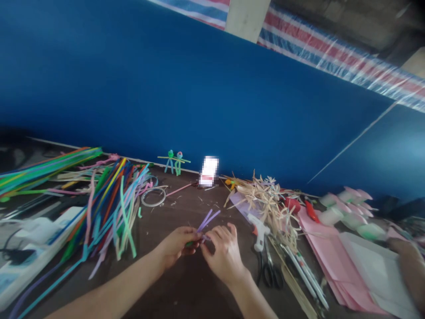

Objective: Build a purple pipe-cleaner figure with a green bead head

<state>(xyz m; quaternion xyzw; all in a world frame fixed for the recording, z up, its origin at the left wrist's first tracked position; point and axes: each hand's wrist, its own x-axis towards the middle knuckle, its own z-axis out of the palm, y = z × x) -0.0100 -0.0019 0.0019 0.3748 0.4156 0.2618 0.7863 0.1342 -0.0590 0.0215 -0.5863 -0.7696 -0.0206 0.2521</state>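
Several purple pipe cleaners (207, 220) stick up from between my hands, over the middle of the dark table. My left hand (181, 243) is closed round their lower part, and a bit of green shows at its fingers. From the other side, my right hand (224, 252) pinches the same bundle with thumb and forefinger, its other fingers raised and bent. Where the fingertips meet, the exact shape of the piece is too small and blurred to make out.
Loose pipe cleaners (109, 208) and a white power strip (40, 252) lie left. Behind stand two pipe-cleaner figures (175, 163) and a bright blurred-out screen (209, 170). At right are straw-coloured strips (262, 195), a glue gun (260, 232), scissors (272, 270), pink sheets (332, 252) and another person's arm (410, 266).
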